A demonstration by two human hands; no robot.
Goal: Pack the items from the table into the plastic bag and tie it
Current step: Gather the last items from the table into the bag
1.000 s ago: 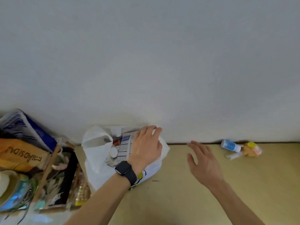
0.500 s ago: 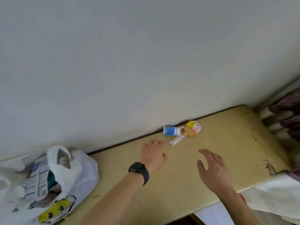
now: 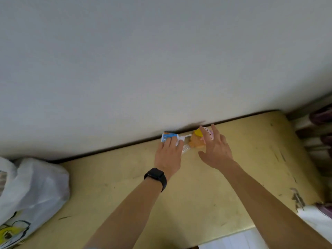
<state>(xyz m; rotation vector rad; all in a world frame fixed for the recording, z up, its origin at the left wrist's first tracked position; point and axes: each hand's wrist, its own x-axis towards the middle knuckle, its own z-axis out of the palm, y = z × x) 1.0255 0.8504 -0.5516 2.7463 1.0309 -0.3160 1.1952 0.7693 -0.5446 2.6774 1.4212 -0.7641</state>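
Observation:
A small blue-and-white bottle (image 3: 168, 136) lies on the yellow table (image 3: 197, 194) against the wall. Beside it are an orange, yellow and pink packet (image 3: 195, 141) and a small clear tube (image 3: 186, 150). My left hand (image 3: 168, 155), with a black watch on the wrist, lays its fingertips on the bottle's neck; the bottle still rests on the table. My right hand (image 3: 215, 150) hovers with its fingers spread over the right side of the packet, partly hiding it. The white plastic bag (image 3: 36, 184) with a yellow cartoon print stands at the far left, apart from both hands.
The white wall (image 3: 161, 69) runs along the table's far edge. The table's right end has worn, chipped spots (image 3: 298, 198). White cloth (image 3: 316, 218) lies at the lower right, and dark purple fabric (image 3: 321, 115) hangs beyond the right corner.
Both hands have reached forward to the items at the wall. The left hand now touches the bottle and the right hand is over the packet. My view has shifted right, pushing the bag to the left edge.

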